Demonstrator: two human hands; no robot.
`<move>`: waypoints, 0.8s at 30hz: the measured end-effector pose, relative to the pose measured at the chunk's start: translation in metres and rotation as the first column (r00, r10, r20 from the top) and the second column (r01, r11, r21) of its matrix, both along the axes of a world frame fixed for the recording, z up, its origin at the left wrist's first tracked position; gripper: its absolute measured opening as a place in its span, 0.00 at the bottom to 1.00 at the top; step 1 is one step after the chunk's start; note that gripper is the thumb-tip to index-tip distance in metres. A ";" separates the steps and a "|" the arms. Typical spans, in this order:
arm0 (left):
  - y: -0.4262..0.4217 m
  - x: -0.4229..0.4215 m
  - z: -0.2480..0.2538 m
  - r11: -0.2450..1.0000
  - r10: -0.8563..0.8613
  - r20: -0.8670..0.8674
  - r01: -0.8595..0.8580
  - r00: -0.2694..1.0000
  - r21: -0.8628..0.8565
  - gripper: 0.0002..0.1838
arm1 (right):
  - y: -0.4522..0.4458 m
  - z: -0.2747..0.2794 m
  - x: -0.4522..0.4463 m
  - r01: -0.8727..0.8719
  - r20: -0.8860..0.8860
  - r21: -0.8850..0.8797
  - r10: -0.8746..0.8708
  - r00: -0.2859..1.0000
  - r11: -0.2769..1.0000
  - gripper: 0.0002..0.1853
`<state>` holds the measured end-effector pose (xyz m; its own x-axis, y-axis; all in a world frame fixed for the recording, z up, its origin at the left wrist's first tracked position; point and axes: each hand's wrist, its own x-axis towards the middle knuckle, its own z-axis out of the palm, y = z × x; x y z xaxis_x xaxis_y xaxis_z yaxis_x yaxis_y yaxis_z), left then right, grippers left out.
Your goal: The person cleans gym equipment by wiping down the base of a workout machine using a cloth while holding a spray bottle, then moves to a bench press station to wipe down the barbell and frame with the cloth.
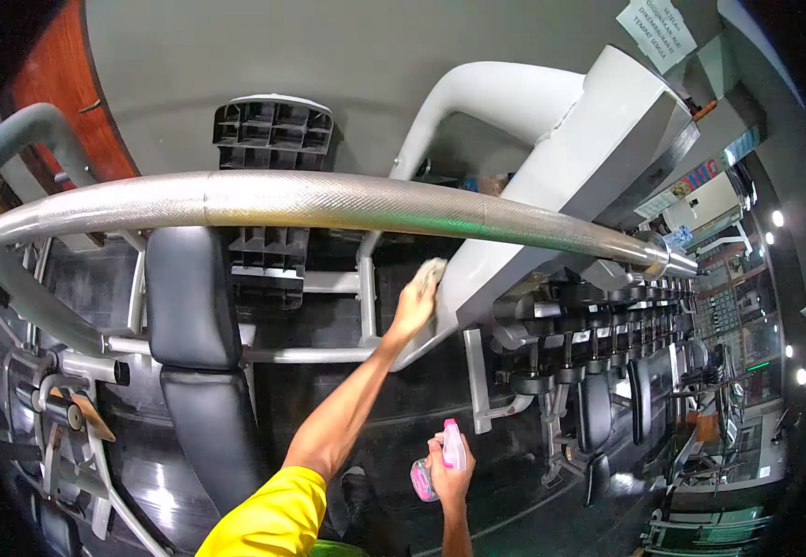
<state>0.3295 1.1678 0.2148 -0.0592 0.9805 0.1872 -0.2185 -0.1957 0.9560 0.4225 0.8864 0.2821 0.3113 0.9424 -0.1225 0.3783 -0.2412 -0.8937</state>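
My left hand [412,309] is closed around a pale cloth [433,270], pressed to the side of the white machine upright [561,172]. The yellow-sleeved left arm reaches forward to it. Lower down, my right hand [452,475] grips a small spray bottle [424,481] with a pink and white trigger head. Part of the bottle is hidden by the fingers. Above both hands a knurled metal barbell [329,200] crosses the view, apart from them.
A black padded bench [194,306] stands on the left. Behind the bar is a black ribbed plastic step [273,130] against the grey wall. Rows of dumbbells [598,325] fill a rack at the right, with more benches beyond. A paper sign [658,32] hangs at upper right.
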 end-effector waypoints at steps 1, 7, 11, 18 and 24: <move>0.019 0.002 0.021 1.000 -0.012 0.042 0.012 0.999 0.002 0.21 | 0.000 0.001 0.000 -0.006 -0.011 0.017 0.006 1.000 1.000 0.05; 0.072 -0.015 0.190 0.957 -0.206 0.277 0.134 0.938 0.256 0.25 | 0.001 0.004 -0.002 0.035 -0.068 0.028 -0.033 0.997 0.999 0.06; 0.082 -0.013 0.170 0.914 -0.256 0.181 0.177 0.949 0.366 0.21 | -0.001 -0.002 0.003 0.020 -0.021 0.037 -0.019 1.000 0.999 0.06; 0.062 -0.012 0.114 0.990 -0.024 -0.173 0.047 0.985 0.133 0.15 | -0.007 0.001 0.003 0.021 -0.045 0.043 -0.019 0.999 0.999 0.06; 0.083 -0.010 0.211 0.957 -0.084 0.249 0.008 0.965 0.291 0.19 | -0.010 0.009 0.005 0.045 -0.089 0.034 -0.041 0.995 0.998 0.05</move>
<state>0.3193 1.2510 0.4261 -0.0985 0.8909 0.4433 -0.4638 -0.4353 0.7716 0.4272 0.8767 0.2907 0.3411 0.9326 -0.1178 0.2874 -0.2228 -0.9315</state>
